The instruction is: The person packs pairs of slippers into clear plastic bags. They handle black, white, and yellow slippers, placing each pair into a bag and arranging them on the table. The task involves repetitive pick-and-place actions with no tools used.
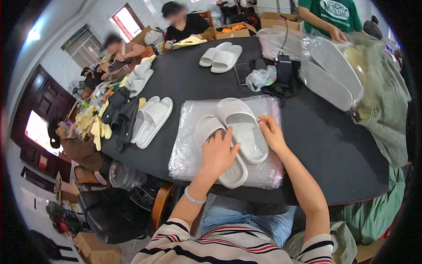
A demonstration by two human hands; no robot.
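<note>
The left hand [220, 152] is lying over the left slipper [233, 176], spread and not clasping, its fingers reaching the strap opening. The right hand [272, 134] is curving beside the right slipper [252, 141], its fingertips meeting the outer edge; whether it is gripping, I cannot tell.

Both slippers are showing pale grey-white, with broad ribbed straps, rounded heels and a textured footbed on the right one. They are lying soles down, side by side at a slant, heels toward the person, on a stack of clear plastic bags [184, 147].

The left hand is hiding much of the left slipper's middle, the straps are covering the front footbeds, and the right thumb is hard to make out.

Both forearms are stretching forward from striped sleeves, a pale bracelet [194, 196] circling the left wrist. Beneath the bags, a black table [321, 149] is spreading outward.
</note>
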